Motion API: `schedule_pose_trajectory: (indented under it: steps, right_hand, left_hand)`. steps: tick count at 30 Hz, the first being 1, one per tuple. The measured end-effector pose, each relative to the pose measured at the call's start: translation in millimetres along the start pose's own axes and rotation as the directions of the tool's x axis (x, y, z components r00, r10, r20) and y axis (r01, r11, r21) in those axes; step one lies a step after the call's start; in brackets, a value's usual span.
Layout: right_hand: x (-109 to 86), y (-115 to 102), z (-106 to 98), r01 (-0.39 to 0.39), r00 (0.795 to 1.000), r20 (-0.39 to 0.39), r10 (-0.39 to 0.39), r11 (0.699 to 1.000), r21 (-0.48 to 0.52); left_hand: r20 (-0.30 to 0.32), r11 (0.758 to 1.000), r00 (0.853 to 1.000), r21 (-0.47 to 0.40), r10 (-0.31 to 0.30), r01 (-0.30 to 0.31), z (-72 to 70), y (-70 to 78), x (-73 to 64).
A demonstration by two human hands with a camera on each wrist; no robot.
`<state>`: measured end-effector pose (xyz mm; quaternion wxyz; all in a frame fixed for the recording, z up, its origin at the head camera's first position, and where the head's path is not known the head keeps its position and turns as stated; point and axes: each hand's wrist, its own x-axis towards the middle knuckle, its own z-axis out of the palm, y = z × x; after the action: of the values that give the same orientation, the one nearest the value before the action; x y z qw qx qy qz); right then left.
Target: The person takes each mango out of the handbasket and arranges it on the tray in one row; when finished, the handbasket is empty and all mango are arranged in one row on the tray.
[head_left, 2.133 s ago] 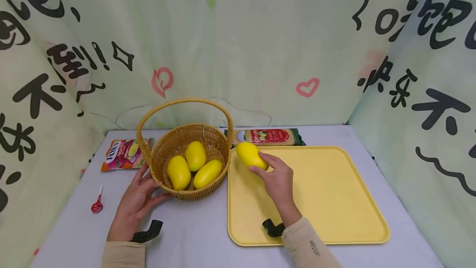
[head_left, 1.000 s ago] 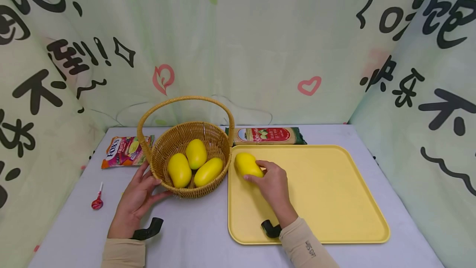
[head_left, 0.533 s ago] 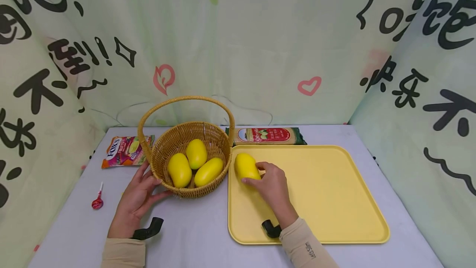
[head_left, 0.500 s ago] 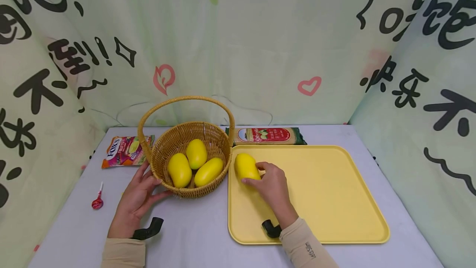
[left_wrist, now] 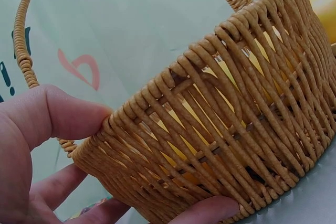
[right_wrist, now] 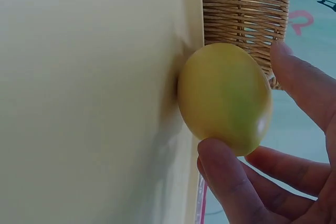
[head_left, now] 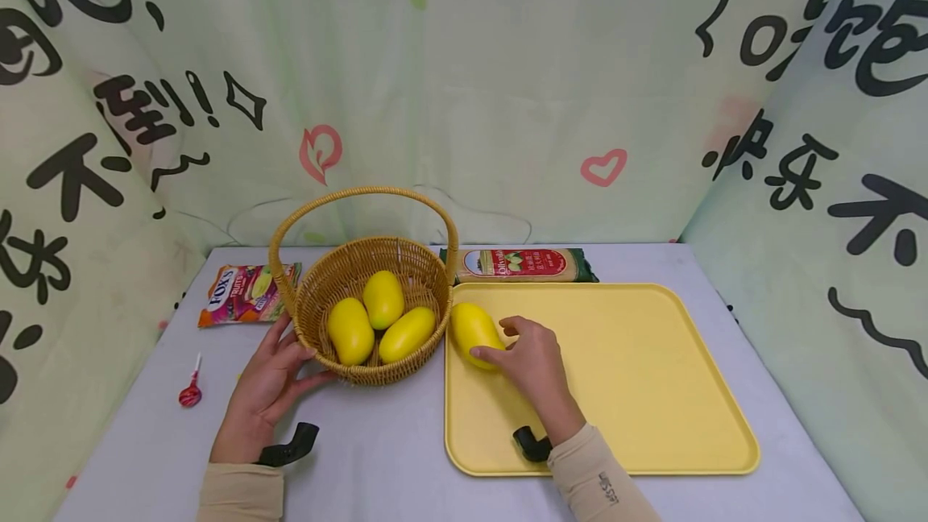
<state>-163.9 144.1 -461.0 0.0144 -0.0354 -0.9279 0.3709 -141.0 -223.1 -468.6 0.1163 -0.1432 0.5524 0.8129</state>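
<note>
In the head view my left hand [head_left: 268, 393] holds the near left side of a wicker basket [head_left: 384, 377]. The left wrist view shows one bent finger on the woven rim [left_wrist: 142, 100] and another digit low against the wall. Three yellow mangoes [head_left: 406, 335] lie inside the basket. Another mango [head_left: 471, 329] rests on the left end of a yellow tray [head_left: 616, 393], close beside the basket. My right hand [head_left: 532, 357] is at that mango, fingers loosely spread. In the right wrist view its thumb [right_wrist: 220, 166] overlaps the fruit's edge while the upper finger stands apart.
A FOX'S candy bag [head_left: 242, 296] lies left of the basket, with a red lollipop [head_left: 190, 393] nearer the front. Behind the tray is a long Olivoila packet [head_left: 522, 265]. Printed curtains [head_left: 500, 103] enclose the table [head_left: 377, 449] at the back and sides.
The right hand lowered the mango onto the tray's left end. Since half a second ago the mango has shifted left and the fingers have loosened from it. The left hand and basket stayed put.
</note>
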Motion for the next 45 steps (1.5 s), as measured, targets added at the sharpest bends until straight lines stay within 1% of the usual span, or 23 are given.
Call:
schedule_pose_trajectory:
  steps: [9,13,17,25,32,36,40,41,43,45]
  right_hand:
    - [-1.7,-2,-4,-0.004,1.000,-0.001,0.004,1.000,-0.023]
    - [-0.6,-1,-8,-0.025,1.000,0.005,0.025,0.999,-0.040]
    - [0.3,0,-17,-0.048,0.999,0.017,0.049,0.998,-0.051]
    - [2.8,4,-38,-0.046,0.998,0.044,0.048,0.998,-0.031]
    - [3.6,6,-52,-0.009,0.997,0.070,0.009,1.000,-0.001]
    - [1.5,0,-63,0.013,0.995,0.097,-0.018,0.998,0.055]
    - [-1.5,-12,-76,0.028,0.993,0.113,-0.040,0.994,0.104]
    - [-2.3,-17,-78,0.039,0.992,0.119,-0.052,0.993,0.113]
    - [-2.1,-28,-80,0.086,0.986,0.135,-0.101,0.989,0.119]
    - [-1.1,-43,-81,0.152,0.972,0.161,-0.170,0.981,0.120]
  left_hand:
    - [-0.006,1.000,1.000,-0.005,-0.007,0.007,0.2,0.0,-0.1]
    - [-0.003,1.000,1.000,-0.007,-0.003,0.003,-0.1,0.0,0.3]
    - [0.000,1.000,1.000,-0.006,0.001,-0.001,-0.3,0.1,0.6]
    - [-0.001,1.000,1.000,-0.009,0.001,-0.001,0.1,1.1,0.8]
    - [-0.002,1.000,1.000,-0.010,0.006,-0.006,-0.2,0.5,1.0]
    - [-0.002,1.000,1.000,-0.008,0.007,-0.007,0.1,-0.2,1.2]
    - [-0.006,1.000,1.000,-0.005,0.004,-0.004,1.3,-0.6,1.9]
    - [-0.007,1.000,1.000,-0.003,0.002,-0.002,1.4,-0.6,1.9]
    - [-0.009,1.000,1.000,0.000,-0.001,0.001,1.4,-0.4,1.3]
    - [-0.010,1.000,1.000,0.006,0.001,-0.001,0.3,-0.5,0.9]
